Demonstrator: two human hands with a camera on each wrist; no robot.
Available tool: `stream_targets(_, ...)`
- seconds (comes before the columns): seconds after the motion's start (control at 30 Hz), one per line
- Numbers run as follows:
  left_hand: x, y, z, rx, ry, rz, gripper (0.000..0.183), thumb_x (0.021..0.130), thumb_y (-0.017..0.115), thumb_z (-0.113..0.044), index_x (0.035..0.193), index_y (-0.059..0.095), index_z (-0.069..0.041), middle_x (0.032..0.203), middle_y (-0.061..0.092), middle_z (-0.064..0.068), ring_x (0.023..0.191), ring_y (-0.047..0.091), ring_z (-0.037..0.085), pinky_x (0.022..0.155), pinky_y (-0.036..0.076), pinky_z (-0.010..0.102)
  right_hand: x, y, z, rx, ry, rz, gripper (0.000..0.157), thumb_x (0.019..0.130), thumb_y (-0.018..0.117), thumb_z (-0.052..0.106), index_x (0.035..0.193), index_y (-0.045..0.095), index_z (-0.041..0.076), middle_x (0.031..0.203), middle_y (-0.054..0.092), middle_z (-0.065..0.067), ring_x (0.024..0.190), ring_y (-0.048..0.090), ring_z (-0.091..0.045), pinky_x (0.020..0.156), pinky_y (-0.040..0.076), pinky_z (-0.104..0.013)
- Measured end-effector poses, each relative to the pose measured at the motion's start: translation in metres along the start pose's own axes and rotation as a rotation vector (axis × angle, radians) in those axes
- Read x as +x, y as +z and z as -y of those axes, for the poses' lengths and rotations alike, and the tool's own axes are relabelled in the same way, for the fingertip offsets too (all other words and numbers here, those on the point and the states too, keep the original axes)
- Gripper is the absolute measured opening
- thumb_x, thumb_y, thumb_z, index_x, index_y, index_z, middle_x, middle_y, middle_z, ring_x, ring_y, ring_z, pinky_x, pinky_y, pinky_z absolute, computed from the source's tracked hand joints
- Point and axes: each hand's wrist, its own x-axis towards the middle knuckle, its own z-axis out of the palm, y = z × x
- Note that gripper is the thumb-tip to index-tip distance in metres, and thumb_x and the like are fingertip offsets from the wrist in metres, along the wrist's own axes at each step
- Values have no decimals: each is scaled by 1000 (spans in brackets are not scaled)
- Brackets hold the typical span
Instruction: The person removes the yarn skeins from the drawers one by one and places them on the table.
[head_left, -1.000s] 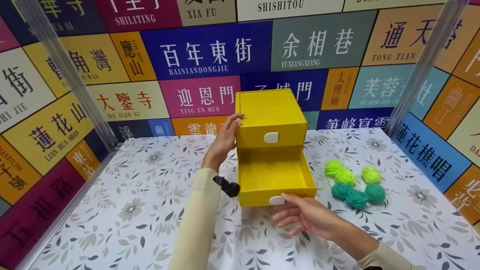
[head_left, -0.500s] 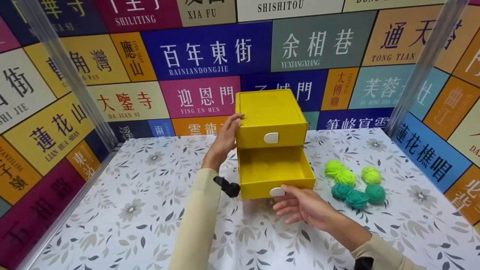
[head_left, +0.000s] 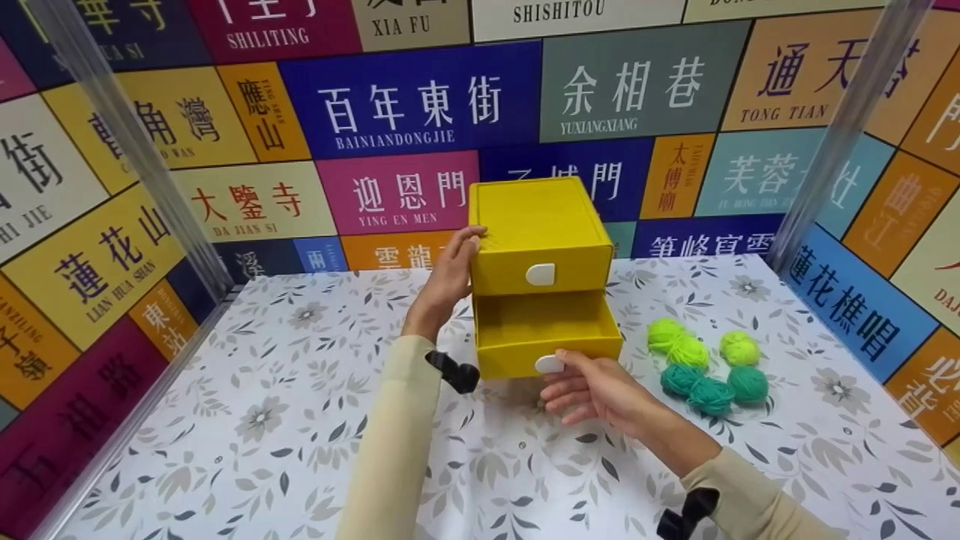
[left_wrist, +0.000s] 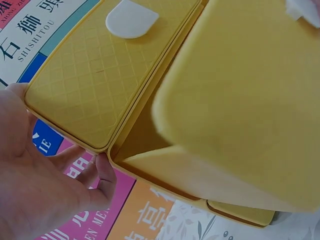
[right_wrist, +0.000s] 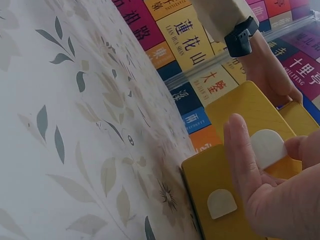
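A yellow drawer cabinet [head_left: 536,214] stands mid-table, its top drawer closed. The drawer [head_left: 551,356] beneath is pulled partway out and bears a white tab handle [head_left: 550,364]. In the right wrist view a lower closed drawer [right_wrist: 207,175] also shows. My left hand [head_left: 448,277] rests against the cabinet's left side, fingertips at its upper edge. My right hand [head_left: 600,386] touches the pulled-out drawer's front with its thumb at the handle, the other fingers loosely extended below. The right wrist view shows that thumb [right_wrist: 296,147] against the handle's edge.
Several yarn balls lie right of the cabinet: neon yellow-green ones [head_left: 686,351] and teal ones [head_left: 711,394]. A floral cloth [head_left: 262,412] covers the table. Clear posts [head_left: 840,142] stand at both sides, with a wall of coloured signs [head_left: 412,97] behind.
My right hand has moved away from me, and the pulled-out drawer has slid further into the cabinet. My left hand stays at the cabinet's side. The yarn balls have not moved.
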Motion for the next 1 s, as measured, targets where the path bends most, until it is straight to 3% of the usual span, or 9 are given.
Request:
stream_targets(0.53, 0, -1, 0, 12, -13, 0, 34, 108, 36, -35, 139, 48, -25, 155, 38, 7, 136, 46, 29, 113, 39, 60, 31, 1, 10, 52, 9, -74, 60, 105, 46, 40, 130, 52, -14, 84, 76, -5, 74, 74, -17, 62, 61, -30)
stream_targets(1.0, -1, -1, 0, 1, -15, -3, 33, 108, 38, -36, 137, 49, -25, 152, 41, 6, 136, 47, 28, 114, 38, 61, 51, -6, 16, 91, 6, -104, 58, 104, 49, 40, 129, 55, -12, 85, 77, -5, 72, 74, -16, 61, 61, -28)
